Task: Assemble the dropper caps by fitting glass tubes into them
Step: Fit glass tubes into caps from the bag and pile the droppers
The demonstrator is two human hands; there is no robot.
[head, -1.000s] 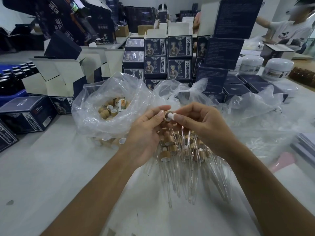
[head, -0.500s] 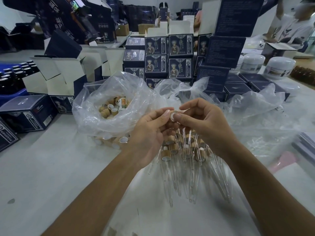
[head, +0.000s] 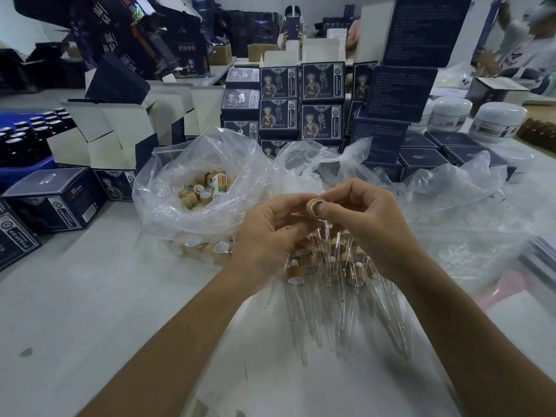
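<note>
At centre frame, a wooden cap (head: 315,206) is pinched between left hand (head: 272,236) and right hand (head: 371,224), above a pile of finished droppers (head: 325,266), loose caps bagged (head: 198,194) at left.

The scene is covered by a single wide-angle view, taken from head height and directed forward and down across a white table (head: 75,311). The two forearms are seen entering from 5 and 7 o'clock, and the left hand (head: 267,236) and right hand (head: 370,224) are met close to the lens, just above frame centre. A clear plastic bag (head: 195,188) is placed at 10 o'clock of the hands, stacked dark boxes (head: 301,100) at 12 o'clock, and white jars (head: 496,121) far out at 2 o'clock. Straight lines are bent near the edges. No second view is provided, so nothing is shared.
</note>
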